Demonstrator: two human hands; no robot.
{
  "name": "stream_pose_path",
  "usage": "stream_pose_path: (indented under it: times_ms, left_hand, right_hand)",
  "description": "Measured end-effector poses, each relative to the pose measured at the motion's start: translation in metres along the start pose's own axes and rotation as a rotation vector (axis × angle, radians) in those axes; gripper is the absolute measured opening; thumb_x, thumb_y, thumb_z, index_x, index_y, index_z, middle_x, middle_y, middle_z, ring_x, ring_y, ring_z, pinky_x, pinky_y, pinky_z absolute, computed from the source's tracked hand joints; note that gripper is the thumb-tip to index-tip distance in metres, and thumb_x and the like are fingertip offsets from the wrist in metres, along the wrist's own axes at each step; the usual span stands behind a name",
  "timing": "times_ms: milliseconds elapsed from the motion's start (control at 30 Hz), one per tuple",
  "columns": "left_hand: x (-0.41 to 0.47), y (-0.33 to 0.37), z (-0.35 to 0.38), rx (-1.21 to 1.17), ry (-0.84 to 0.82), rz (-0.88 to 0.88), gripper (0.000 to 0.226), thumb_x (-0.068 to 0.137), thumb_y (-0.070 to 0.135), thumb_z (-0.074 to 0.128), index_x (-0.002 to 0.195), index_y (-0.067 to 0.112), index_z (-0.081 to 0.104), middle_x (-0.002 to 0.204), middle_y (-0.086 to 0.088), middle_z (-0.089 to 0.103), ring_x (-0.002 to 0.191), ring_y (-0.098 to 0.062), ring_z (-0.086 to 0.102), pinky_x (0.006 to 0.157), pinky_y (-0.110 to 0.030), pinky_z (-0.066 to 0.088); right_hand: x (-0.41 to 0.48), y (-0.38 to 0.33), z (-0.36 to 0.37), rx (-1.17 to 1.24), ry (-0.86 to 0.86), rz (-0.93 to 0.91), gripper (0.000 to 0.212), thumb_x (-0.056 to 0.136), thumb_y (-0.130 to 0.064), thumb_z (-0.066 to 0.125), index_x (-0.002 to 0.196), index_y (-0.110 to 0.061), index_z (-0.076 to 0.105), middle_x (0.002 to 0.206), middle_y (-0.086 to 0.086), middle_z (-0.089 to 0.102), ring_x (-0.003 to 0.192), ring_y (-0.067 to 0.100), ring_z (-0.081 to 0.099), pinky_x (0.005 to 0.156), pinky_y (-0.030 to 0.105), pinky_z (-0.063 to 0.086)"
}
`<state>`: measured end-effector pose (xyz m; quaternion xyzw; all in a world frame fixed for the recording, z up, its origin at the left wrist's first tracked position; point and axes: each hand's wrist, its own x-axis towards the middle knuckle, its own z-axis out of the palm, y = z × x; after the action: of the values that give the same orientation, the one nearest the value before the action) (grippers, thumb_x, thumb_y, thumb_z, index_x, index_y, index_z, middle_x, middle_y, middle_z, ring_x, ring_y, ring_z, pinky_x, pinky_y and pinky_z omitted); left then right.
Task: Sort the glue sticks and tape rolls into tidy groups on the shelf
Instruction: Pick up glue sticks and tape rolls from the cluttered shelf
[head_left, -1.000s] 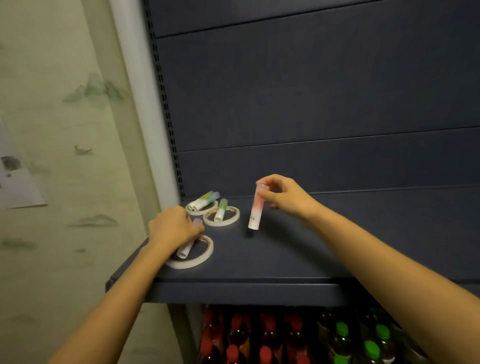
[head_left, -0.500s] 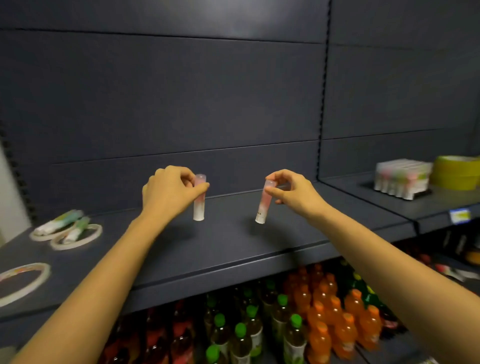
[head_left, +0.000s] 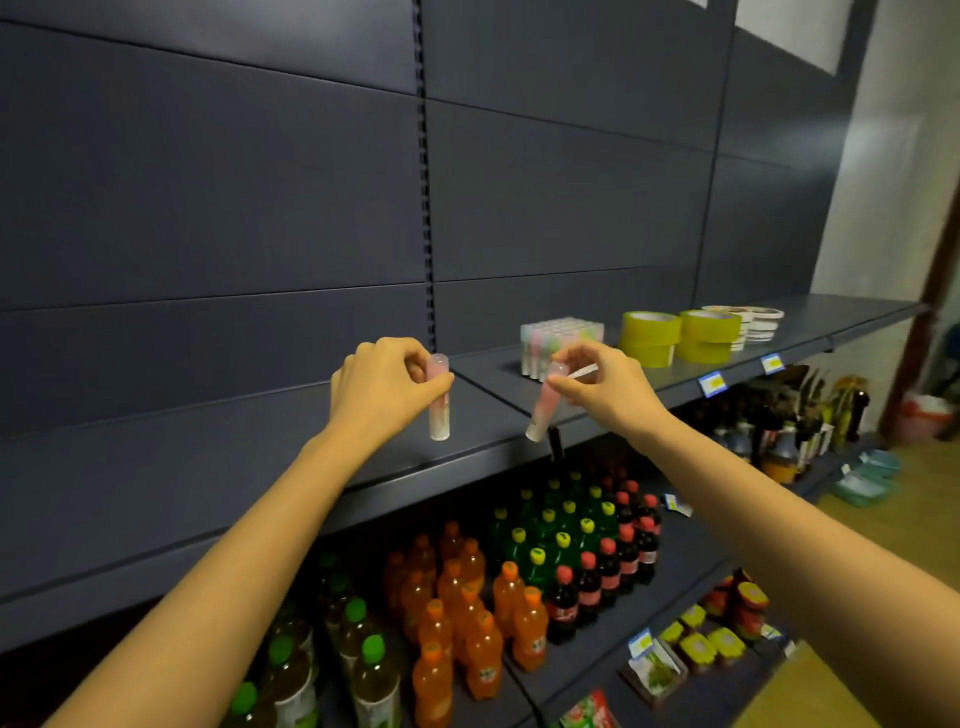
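Two hands are seen, the left hand (head_left: 382, 387) and the right hand (head_left: 605, 387). Two held glue sticks are counted: the upright stick (head_left: 439, 415) and the tilted stick (head_left: 543, 410). One packed block of glue sticks (head_left: 540, 338) is noted; its number cannot be told. Four yellow-green tape rolls (head_left: 652, 338) are counted, stacked two and two. White tape rolls (head_left: 753, 319) are stacked beyond; count unclear.

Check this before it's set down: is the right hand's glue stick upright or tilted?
Tilted: the right hand pinches the glue stick near its top, and its bottom slants left.
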<state>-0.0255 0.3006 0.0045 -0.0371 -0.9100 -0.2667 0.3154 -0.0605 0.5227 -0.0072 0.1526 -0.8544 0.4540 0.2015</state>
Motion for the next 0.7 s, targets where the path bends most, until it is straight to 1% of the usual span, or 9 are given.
stream_pose_path:
  times_ms: [67,133,200,300,433,567,633,700]
  left_hand:
    - [0.01,0.02,0.019,-0.011,-0.021,0.036,0.014,0.081,0.038,0.064,0.079,0.024,0.066,0.076,0.007,0.069,0.062,-0.015,0.06,0.065,-0.028,0.047]
    - [0.02,0.038,0.038,-0.02,-0.049,0.072,0.012,0.079,0.037,0.066,0.079,0.025,0.064,0.076,0.008,0.067,0.064,-0.015,0.059,0.066,-0.028,0.046]
    - [0.031,0.053,0.058,-0.015,-0.077,0.106,0.012,0.078,0.037,0.068,0.08,0.026,0.063,0.075,0.01,0.066,0.066,-0.013,0.058,0.065,-0.027,0.042]
    - [0.05,0.072,0.089,0.001,-0.09,0.14,0.015,0.076,0.035,0.068,0.084,0.023,0.065,0.076,0.01,0.065,0.072,-0.014,0.056,0.064,-0.025,0.037]
    - [0.076,0.087,0.128,0.023,-0.096,0.166,0.015,0.075,0.034,0.067,0.082,0.021,0.062,0.077,0.009,0.066,0.074,-0.016,0.057,0.063,-0.025,0.036]
    - [0.106,0.097,0.16,0.066,-0.114,0.185,0.014,0.076,0.036,0.067,0.078,0.027,0.056,0.084,0.009,0.068,0.079,-0.017,0.058,0.065,-0.026,0.036]
    - [0.121,0.099,0.173,0.08,-0.107,0.171,0.015,0.076,0.037,0.067,0.075,0.028,0.055,0.085,0.009,0.068,0.078,-0.017,0.055,0.065,-0.027,0.035]
    - [0.134,0.099,0.187,0.078,-0.092,0.149,0.013,0.076,0.037,0.067,0.077,0.028,0.059,0.086,0.01,0.068,0.08,-0.015,0.055,0.066,-0.027,0.034]
  right_hand:
    - [0.002,0.015,-0.02,-0.084,0.045,-0.002,0.023,0.085,-0.015,0.067,0.106,-0.008,0.061,0.104,0.007,0.063,0.096,0.027,0.063,0.088,0.045,0.05]
    - [0.006,0.03,-0.038,-0.163,0.082,-0.009,0.026,0.085,-0.015,0.067,0.108,-0.005,0.061,0.108,0.009,0.064,0.096,0.026,0.064,0.088,0.044,0.049]
    - [0.009,0.045,-0.054,-0.179,0.103,-0.005,0.025,0.084,-0.014,0.066,0.107,-0.006,0.061,0.108,0.007,0.064,0.097,0.026,0.064,0.088,0.044,0.049]
    - [0.02,0.068,-0.072,-0.183,0.125,-0.018,0.02,0.084,-0.011,0.066,0.103,-0.008,0.061,0.103,0.003,0.063,0.095,0.024,0.065,0.087,0.042,0.05]
    - [0.046,0.095,-0.085,-0.175,0.124,-0.038,0.019,0.085,-0.01,0.066,0.103,-0.009,0.061,0.097,-0.002,0.058,0.089,0.019,0.063,0.082,0.036,0.051]
    - [0.084,0.12,-0.092,-0.176,0.086,-0.077,0.019,0.084,-0.011,0.066,0.103,-0.009,0.062,0.095,-0.003,0.059,0.083,0.014,0.061,0.079,0.032,0.051]
    - [0.105,0.13,-0.094,-0.189,0.062,-0.101,0.02,0.084,-0.01,0.066,0.103,-0.009,0.063,0.093,-0.004,0.059,0.08,0.012,0.06,0.074,0.026,0.049]
    - [0.124,0.141,-0.094,-0.178,0.052,-0.132,0.021,0.084,-0.009,0.066,0.104,-0.009,0.062,0.092,-0.004,0.059,0.078,0.01,0.059,0.068,0.018,0.045]
